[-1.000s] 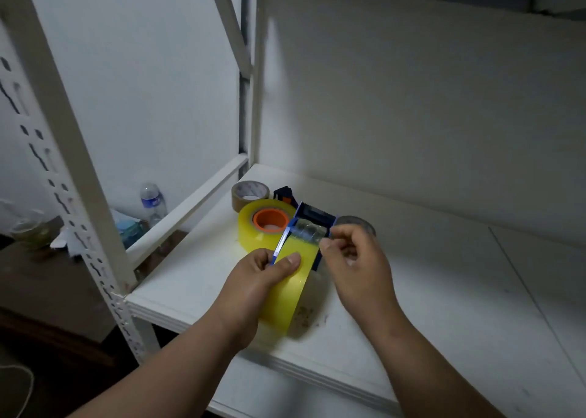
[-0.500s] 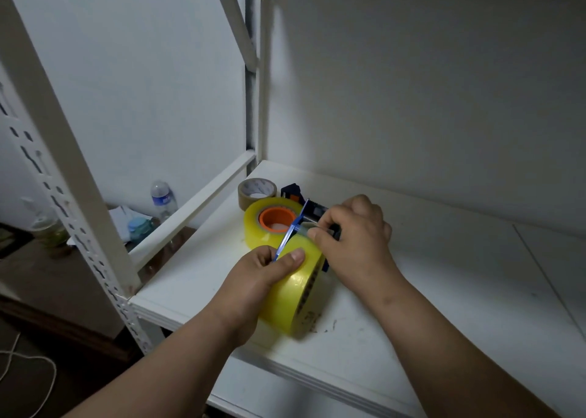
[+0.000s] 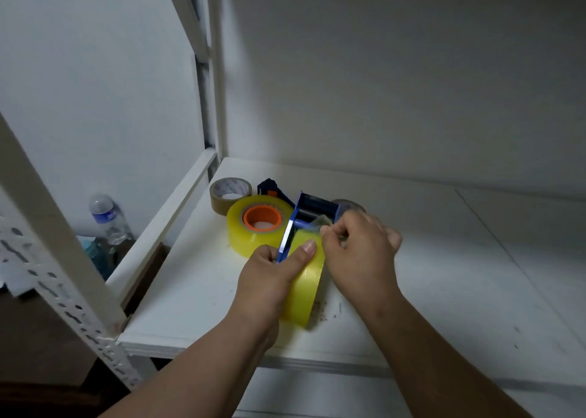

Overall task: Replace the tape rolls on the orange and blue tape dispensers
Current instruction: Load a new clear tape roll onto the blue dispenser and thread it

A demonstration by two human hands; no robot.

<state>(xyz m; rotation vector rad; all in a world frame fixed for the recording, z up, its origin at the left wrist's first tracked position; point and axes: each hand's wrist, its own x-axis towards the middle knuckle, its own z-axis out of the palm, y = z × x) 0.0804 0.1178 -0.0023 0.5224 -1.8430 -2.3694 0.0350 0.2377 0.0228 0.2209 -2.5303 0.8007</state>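
Observation:
The blue tape dispenser (image 3: pixel 312 209) stands on the white shelf (image 3: pixel 444 275) with a yellow tape roll (image 3: pixel 306 286) mounted on it. My left hand (image 3: pixel 272 275) grips that roll and the dispenser's blue side plate, thumb on the tape. My right hand (image 3: pixel 360 248) pinches the loose clear tape end (image 3: pixel 320 222) near the dispenser's roller. Behind lies a second yellow roll (image 3: pixel 250 236) on the orange dispenser's hub (image 3: pixel 262 217); that dispenser's dark handle (image 3: pixel 272 187) pokes out behind it.
A brown tape roll (image 3: pixel 230 194) lies at the shelf's back left corner. A grey roll (image 3: pixel 350 206) peeks out behind my right hand. White rack posts (image 3: pixel 57 259) stand left. A water bottle (image 3: pixel 107 216) sits lower left, beyond the shelf.
My right hand drew back from the dispenser's top to its right side, still pinching the tape end. The roller is uncovered again. My left hand kept its grip.

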